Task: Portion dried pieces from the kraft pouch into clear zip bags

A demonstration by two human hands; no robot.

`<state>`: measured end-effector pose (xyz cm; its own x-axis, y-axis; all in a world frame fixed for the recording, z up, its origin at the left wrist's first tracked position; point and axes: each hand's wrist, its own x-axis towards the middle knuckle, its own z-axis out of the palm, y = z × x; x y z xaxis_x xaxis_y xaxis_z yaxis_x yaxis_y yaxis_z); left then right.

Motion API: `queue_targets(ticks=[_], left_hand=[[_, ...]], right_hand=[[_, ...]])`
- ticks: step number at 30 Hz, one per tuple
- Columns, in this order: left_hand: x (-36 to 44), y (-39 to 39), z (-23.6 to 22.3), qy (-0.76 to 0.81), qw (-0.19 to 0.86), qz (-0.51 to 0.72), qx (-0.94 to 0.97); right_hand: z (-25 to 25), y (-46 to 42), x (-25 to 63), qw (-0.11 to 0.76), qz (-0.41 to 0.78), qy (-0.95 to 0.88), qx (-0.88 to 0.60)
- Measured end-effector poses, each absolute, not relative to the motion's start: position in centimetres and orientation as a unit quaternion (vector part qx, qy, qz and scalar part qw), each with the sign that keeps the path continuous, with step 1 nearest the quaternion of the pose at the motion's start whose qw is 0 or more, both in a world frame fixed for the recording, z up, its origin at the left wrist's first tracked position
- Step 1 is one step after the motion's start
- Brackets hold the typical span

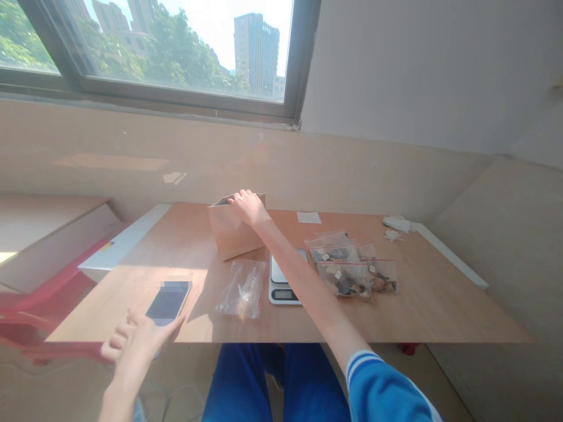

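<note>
At the far side of the table, my right hand (250, 208) is closed on the top edge of a standing brown paper bag (233, 237), whose mouth gapes at the left. My left hand (138, 340) has its thumb and a finger around the near end of a smartphone (168, 303), by the front edge. Between the hands lies a clear zip bag (243, 290) that looks nearly empty. A white digital kitchen scale (284, 295) is partly hidden under my right forearm. Several zip bags with dark and brown pieces (347, 282) are piled right of it.
A small white paper (308, 217) lies near the wall. Crumpled white scraps (396, 224) are at the back right. The wooden table (440, 299) meets the wall below a window (185, 53). A red plastic stool (44, 310) and another table (48, 228) are at left.
</note>
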<state>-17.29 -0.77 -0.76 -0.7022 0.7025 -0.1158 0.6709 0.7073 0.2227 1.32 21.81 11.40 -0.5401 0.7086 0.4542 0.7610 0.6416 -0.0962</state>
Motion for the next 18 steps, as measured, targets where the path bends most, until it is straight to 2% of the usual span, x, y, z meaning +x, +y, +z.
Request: queue_targets(ticks=[3,8,13,18], left_hand=[[-17.7,-0.6,-0.5,0.92,0.087,0.046,0.378],[-17.6,-0.7,-0.4,0.89,0.055,0.018,0.453],[-16.4,-1.4,0.9,0.882,0.037,0.035,0.469],[-13.6,-2.7,3.6,0.868,0.075,0.127,0.474]], right_hand=[[12.2,20.4,1.7,0.225,-0.07,-0.862,-0.449],[11.6,15.1,2.8,0.333,0.0,-0.839,-0.431],[5.2,6.8,2.3,0.388,0.263,-0.808,-0.357],[-1.0,0.7,-0.6,0.392,0.577,-0.588,-0.409]])
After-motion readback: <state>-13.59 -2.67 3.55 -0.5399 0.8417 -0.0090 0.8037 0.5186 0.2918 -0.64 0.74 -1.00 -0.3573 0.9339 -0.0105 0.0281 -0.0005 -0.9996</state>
